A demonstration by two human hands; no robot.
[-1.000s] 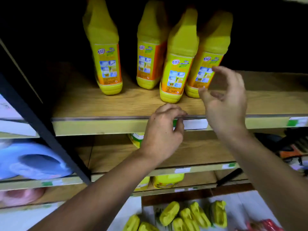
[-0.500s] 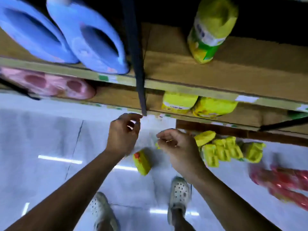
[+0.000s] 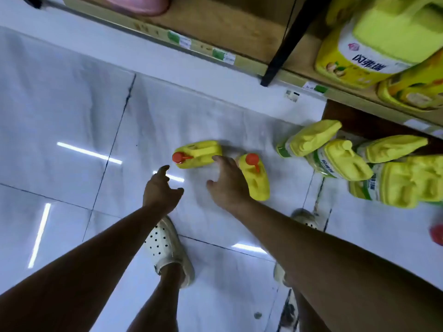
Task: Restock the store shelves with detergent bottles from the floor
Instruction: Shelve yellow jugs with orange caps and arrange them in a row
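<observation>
The right hand reaches down with fingers spread and thumb out, holding nothing. Its forefinger tip lies at the edge of a yellow plastic detergent bottle with an orange-red cap; whether it touches cannot be told. The hand's outer side overlaps a second yellow red-capped bottle just beside it. The left hand hangs below and left of the first bottle, fingers loosely spread, empty and apart from it. Both bottles stand on the glossy white tiled floor. Further right, a cluster of lime-yellow handled bottles with white-and-green labels sits on the floor at the foot of the wooden shelf unit, whose board at upper right carries large yellow jugs. A black metal upright divides the shelving. White perforated clogs show below the arms
</observation>
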